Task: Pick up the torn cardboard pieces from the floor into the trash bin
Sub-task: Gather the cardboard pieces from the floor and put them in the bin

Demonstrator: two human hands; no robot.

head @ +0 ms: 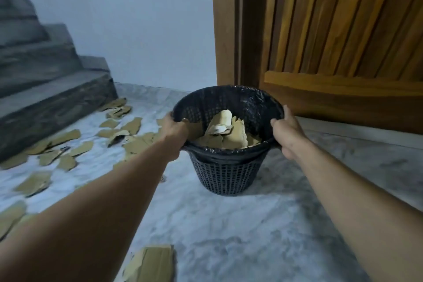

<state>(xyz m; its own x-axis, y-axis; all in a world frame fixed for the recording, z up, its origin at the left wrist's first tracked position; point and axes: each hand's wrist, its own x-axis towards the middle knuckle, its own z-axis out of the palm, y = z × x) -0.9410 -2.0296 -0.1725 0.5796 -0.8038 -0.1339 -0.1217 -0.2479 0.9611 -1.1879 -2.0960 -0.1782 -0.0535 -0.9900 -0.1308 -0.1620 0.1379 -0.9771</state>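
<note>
Both arms are stretched out toward the middle of the frame, and the black mesh trash bin (225, 174) sits there on the pale marble floor (251, 224), lined with a black plastic bag (256, 101) folded over its rim. The left hand (175, 131) is clamped on the rim's left edge, fingers curled over the lip. The right hand (287, 131) grips the rim's right edge the same way, thumb hooked inside. Whether the bin's base is touching the floor or just off it, I can't tell from here.

Inside the bin, a heap of torn cardboard pieces (225, 131) fills it, one pale scrap poking up in the centre. More cardboard scraps (68, 135) lie strewn across the floor on the left side of the frame, reaching back to the foot of the dark stone stairs (45, 89) in the upper left. One larger cardboard piece (151, 263) lies at the bottom centre, just beside the left forearm. A wooden door (332, 30) fills the upper right, close behind the bin, with a plain white wall (137, 18) between it and the stairs.
</note>
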